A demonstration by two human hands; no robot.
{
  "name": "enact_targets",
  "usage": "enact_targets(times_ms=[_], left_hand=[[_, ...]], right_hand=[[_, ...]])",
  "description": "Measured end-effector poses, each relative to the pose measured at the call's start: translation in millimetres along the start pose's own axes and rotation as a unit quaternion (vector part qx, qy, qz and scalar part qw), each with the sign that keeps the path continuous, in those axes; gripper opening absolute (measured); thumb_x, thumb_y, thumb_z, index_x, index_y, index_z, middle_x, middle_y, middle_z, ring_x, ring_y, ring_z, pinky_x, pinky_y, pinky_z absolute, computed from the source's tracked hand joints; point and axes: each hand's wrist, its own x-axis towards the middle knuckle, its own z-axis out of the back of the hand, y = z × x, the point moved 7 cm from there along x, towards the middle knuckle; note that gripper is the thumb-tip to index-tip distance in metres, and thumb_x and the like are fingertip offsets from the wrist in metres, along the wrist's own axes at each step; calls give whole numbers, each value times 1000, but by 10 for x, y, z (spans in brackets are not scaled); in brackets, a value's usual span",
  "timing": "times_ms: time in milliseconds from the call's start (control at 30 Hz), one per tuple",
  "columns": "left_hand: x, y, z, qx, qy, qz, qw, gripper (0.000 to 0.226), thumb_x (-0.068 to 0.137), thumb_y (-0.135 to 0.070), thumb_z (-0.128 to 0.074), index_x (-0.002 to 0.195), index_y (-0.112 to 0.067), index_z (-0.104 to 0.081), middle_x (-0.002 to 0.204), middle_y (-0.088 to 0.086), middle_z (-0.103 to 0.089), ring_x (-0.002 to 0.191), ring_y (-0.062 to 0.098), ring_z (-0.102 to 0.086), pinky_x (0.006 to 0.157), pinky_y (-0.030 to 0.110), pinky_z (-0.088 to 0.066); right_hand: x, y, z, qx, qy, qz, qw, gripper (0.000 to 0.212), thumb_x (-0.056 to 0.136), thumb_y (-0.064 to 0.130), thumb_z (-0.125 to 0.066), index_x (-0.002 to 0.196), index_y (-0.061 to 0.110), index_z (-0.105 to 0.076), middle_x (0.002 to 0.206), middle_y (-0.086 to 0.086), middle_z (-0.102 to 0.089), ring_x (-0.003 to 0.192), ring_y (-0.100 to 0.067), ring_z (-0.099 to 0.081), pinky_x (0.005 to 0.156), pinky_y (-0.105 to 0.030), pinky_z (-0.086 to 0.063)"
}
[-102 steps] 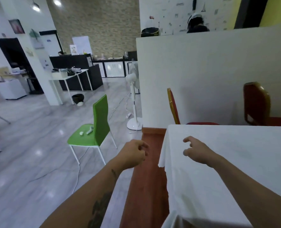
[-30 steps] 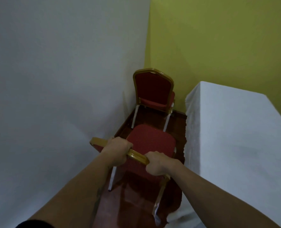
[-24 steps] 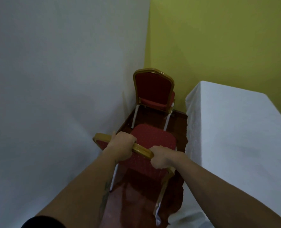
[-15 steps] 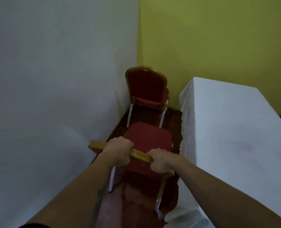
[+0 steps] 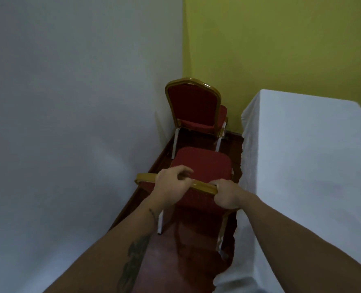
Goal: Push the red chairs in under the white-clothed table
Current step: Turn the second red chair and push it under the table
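Observation:
The near red chair (image 5: 202, 163) with a gold frame stands in the narrow aisle just in front of me, its seat beside the edge of the white-clothed table (image 5: 302, 157). My left hand (image 5: 171, 185) curls over the middle of its top rail. My right hand (image 5: 226, 196) grips the rail's right corner, close to the cloth. The chair's seat is not under the table. A second red chair (image 5: 194, 104) stands farther back in the corner, its back towards me and its seat also clear of the table.
A white partition wall (image 5: 69, 123) closes the aisle on the left and a yellow wall (image 5: 281, 43) closes it at the back. The floor (image 5: 183, 250) is a dark red glossy strip, barely wider than the chairs. The tablecloth hangs to the floor.
My hands, earlier free over the table, now hold the near chair's top rail. In the last second the chair has barely shifted, and my left fingers look looser on the rail.

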Motion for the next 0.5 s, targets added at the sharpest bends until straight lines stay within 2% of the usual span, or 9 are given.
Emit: enact_targets(times_ms=[67,100,133,200,233,300,333,400,500], left_hand=[[-74,134,164,-86,-142,109,980,41,77,-40,-47,108,-25,-69,110,1,-68,108,25,-60,99,43,-46],[-147,221,199,-87,-188,174,963,44,80,-38,-48,116,-20,-67,122,8,-62,116,31,-55,101,44,-44],[-217,301,198,-86,-201,247,944,48,83,-33,-51,127,-14,-60,134,13,-51,123,35,-48,104,45,-41],[-256,331,142,-126,-177,351,911,62,84,-25,-56,141,-5,-41,148,16,-28,125,39,-43,102,45,-42],[-190,290,109,-145,-164,375,901,68,84,-25,-58,144,-2,-34,151,17,-21,126,40,-42,99,42,-43],[33,161,34,-148,-112,388,902,76,86,-28,-61,148,-2,-25,157,21,-13,135,43,-34,98,39,-40],[150,114,-17,-138,-86,393,905,81,86,-29,-63,151,-3,-22,160,23,-9,139,45,-29,104,43,-39],[215,69,-122,-108,-52,413,903,89,83,-35,-67,152,-5,-20,161,25,6,138,49,-28,106,46,-41],[206,89,-171,-60,-22,379,923,91,79,-43,-67,149,-7,-23,155,27,28,132,54,-29,101,50,-42]], right_hand=[[11,-78,81,-8,-39,-11,999,49,71,20,-53,116,37,-61,94,3,-67,85,-23,-68,79,-40,-59],[3,-104,78,-10,-55,-18,998,53,70,20,-54,120,36,-62,94,4,-66,86,-22,-67,81,-41,-59],[-2,-126,49,-9,-68,-26,997,54,70,21,-55,122,34,-63,94,4,-66,86,-23,-67,81,-42,-59],[0,-132,-9,-8,-79,-40,996,56,68,22,-56,123,33,-64,93,4,-66,87,-24,-67,82,-42,-59],[11,-118,-14,-8,-83,-44,996,56,67,23,-56,122,32,-64,93,4,-66,87,-25,-67,82,-41,-59],[46,-86,33,-14,-92,-50,994,50,69,23,-56,117,29,-66,92,3,-65,88,-25,-67,82,-40,-58],[60,-78,57,-20,-94,-58,994,44,70,22,-57,113,27,-67,91,3,-64,88,-25,-66,81,-38,-58],[44,-82,69,-29,-96,-87,991,28,71,21,-57,97,27,-65,88,2,-64,87,-25,-66,76,-35,-56],[-22,-41,39,-40,-107,-136,984,9,70,20,-58,73,28,-57,83,1,-65,79,-23,-66,62,-28,-48]])
